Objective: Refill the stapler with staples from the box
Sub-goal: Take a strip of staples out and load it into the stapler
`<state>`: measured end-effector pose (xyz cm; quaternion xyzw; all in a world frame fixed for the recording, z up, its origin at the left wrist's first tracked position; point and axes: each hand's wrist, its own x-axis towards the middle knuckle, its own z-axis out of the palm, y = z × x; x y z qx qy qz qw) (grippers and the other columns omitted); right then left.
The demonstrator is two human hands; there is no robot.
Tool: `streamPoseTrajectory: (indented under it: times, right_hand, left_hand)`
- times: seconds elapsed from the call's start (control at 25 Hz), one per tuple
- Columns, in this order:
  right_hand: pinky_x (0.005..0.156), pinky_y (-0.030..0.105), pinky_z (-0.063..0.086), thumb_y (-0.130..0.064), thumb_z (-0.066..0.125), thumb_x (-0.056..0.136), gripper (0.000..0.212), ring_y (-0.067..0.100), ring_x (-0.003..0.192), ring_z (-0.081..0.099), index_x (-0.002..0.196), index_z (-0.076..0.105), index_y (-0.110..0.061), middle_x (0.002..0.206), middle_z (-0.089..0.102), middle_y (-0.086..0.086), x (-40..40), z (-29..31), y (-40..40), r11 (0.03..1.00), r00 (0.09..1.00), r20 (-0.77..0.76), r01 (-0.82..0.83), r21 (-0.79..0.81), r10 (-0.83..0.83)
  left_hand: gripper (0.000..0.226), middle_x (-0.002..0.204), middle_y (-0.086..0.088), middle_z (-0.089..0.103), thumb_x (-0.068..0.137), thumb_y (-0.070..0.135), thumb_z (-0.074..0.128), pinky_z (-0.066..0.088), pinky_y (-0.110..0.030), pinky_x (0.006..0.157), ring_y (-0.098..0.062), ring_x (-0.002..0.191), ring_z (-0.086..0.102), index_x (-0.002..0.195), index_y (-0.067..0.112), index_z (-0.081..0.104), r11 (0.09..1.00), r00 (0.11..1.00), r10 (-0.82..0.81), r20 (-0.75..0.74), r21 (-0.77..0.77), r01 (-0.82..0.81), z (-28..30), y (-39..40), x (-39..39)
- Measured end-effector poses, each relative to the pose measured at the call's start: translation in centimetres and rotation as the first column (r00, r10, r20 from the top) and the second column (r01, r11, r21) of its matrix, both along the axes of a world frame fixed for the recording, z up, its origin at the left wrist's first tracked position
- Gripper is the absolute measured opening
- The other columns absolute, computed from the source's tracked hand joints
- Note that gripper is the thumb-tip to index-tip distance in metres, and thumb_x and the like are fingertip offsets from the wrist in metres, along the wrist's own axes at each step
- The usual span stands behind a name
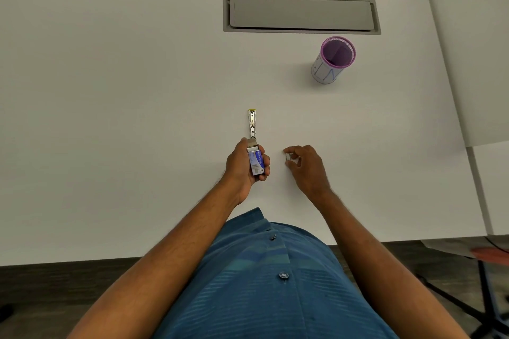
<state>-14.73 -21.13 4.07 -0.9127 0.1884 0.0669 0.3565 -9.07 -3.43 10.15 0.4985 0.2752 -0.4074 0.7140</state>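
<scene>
White desk (137, 118), stapler (252, 124) mid-surface

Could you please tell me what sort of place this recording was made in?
Probably an office workstation: a white desk with a built-in cable hatch, a purple mesh pen cup, and a chair base on the floor.

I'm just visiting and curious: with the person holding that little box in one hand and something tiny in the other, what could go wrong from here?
1. The right hand pinches a small silver strip of staples by fingertips only; it could slip or break apart.
2. The left hand grips the blue and white cardboard staple box with its flap open, so more staples might spill out.
3. The opened metal stapler lies unheld on the white desk; pushing staples in could shove it away.
</scene>
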Motion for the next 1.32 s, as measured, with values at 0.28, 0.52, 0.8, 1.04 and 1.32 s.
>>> streamPoseTrajectory:
  times: [0.28,0.52,0.8,1.04,1.32]
  right_hand:
    - [0.082,0.02,0.043,-0.01,0.065,0.095,0.029,0.01,0.09,0.054,0.124,0.066,-0.014,0.111,0.061,0.003,-0.1,0.5,0.2,0.999,0.999,-0.002,-0.037,-0.031,0.037]
    - [0.079,0.017,0.043,-0.009,0.063,0.096,0.023,0.013,0.091,0.058,0.118,0.066,-0.013,0.108,0.065,0.004,0.0,0.3,0.1,0.999,0.999,0.003,-0.038,-0.035,0.038]
    - [0.077,0.014,0.041,-0.011,0.063,0.097,0.018,0.011,0.09,0.056,0.115,0.067,-0.012,0.109,0.067,0.005,0.2,0.2,-0.1,1.0,1.0,-0.017,-0.009,-0.028,0.009]
    - [0.073,0.009,0.04,-0.015,0.065,0.095,0.02,0.011,0.091,0.059,0.116,0.068,-0.015,0.109,0.067,0.003,0.0,1.0,-0.2,0.996,0.997,0.015,0.071,0.063,-0.072]
    - [0.071,0.024,0.058,-0.009,0.064,0.09,0.025,0.022,0.09,0.069,0.112,0.067,-0.02,0.1,0.069,0.001,0.9,5.3,0.8,0.82,0.964,0.01,0.22,0.528,-0.265]
  left_hand:
    - [0.05,0.064,-0.005,0.067,0.106,0.044,0.029,0.048,-0.024,0.05,-0.016,0.05,0.059,0.081,0.013,0.06,1.0,1.0,0.001,0.005,0.007,-0.001,-0.2,0.1,0.0]
    - [0.049,0.063,-0.005,0.067,0.105,0.043,0.031,0.048,-0.024,0.05,-0.015,0.05,0.059,0.081,0.013,0.06,1.0,1.0,-0.003,0.013,0.005,0.003,-0.2,0.1,-0.1]
    - [0.049,0.063,-0.005,0.067,0.106,0.043,0.03,0.048,-0.023,0.048,-0.015,0.049,0.06,0.082,0.012,0.06,1.0,1.0,-0.001,0.003,0.008,0.001,-0.1,0.0,-0.1]
    - [0.049,0.066,-0.006,0.065,0.106,0.043,0.03,0.047,-0.024,0.05,-0.017,0.05,0.058,0.081,0.012,0.059,1.0,1.0,-0.017,-0.001,0.016,0.017,0.0,0.0,-0.1]
    - [0.05,0.071,-0.008,0.067,0.106,0.044,0.03,0.049,-0.027,0.053,-0.019,0.056,0.059,0.085,0.012,0.062,0.998,0.999,-0.036,0.018,0.047,0.035,0.0,-0.1,-0.2]
